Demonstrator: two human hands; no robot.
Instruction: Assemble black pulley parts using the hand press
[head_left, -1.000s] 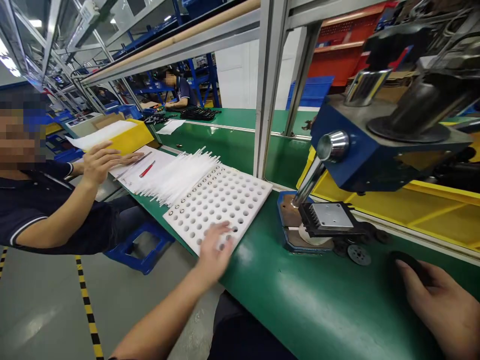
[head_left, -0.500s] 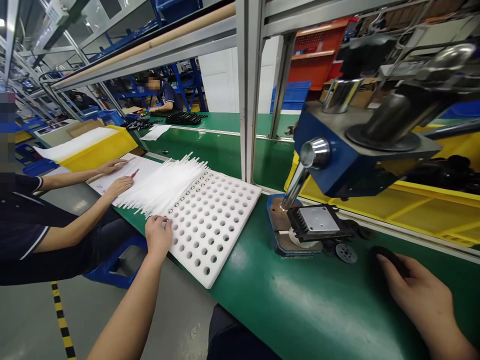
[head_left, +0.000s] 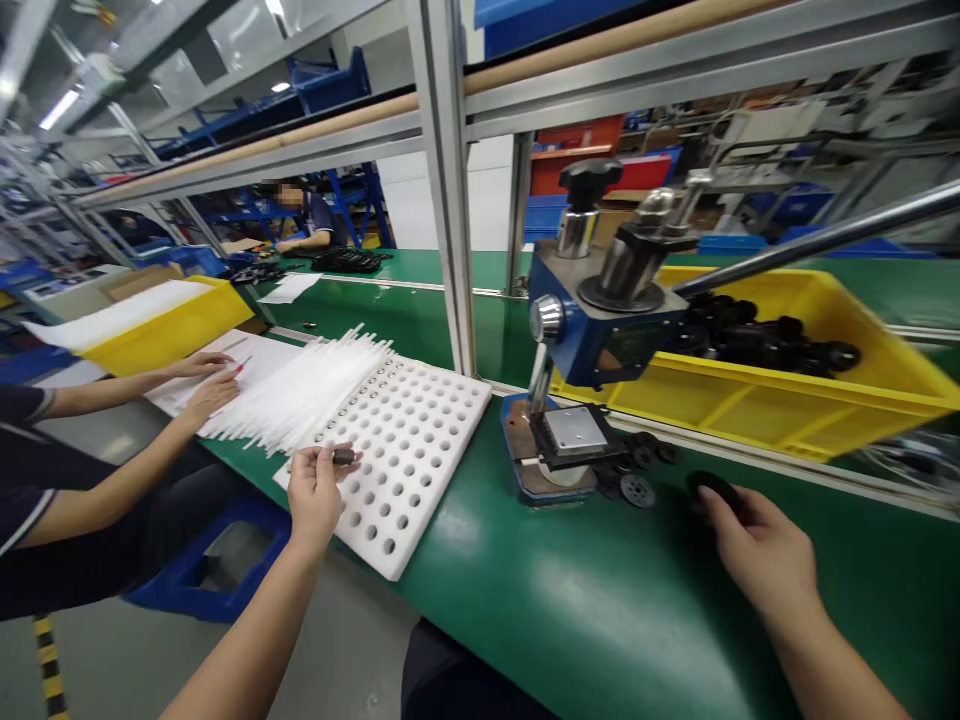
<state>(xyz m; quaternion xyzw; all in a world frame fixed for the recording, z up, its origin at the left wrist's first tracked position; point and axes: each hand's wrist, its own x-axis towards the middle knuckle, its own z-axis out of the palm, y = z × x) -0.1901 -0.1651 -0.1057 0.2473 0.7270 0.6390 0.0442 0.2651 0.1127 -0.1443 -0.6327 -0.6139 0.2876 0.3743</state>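
My left hand (head_left: 315, 492) pinches a small dark cylindrical part (head_left: 343, 456) just over the near left side of a white foam tray (head_left: 396, 563) with rows of round holes. A few holes in the far left rows hold small parts with metallic rims. Over at the right, my right hand (head_left: 765, 550) grips a black round disc (head_left: 712, 490) above the green bench, its underside hidden. Between the hands stands a blue hand press (head_left: 600, 320). On its base lies a black fixture with a silver plate (head_left: 576, 428).
Several black discs (head_left: 637, 490) lie right of the press base. Behind it is a yellow bin (head_left: 750, 410) of black parts. White thin tubes (head_left: 300, 390) cover the tray's left side. A co-worker's hands (head_left: 210, 390) work at the left. A metal post (head_left: 446, 200) rises behind the tray.
My left hand has lifted slightly off the tray, and the dark cylinder now shows in its fingers. The right hand, still holding the black disc, has come closer to the press. The view has shifted.
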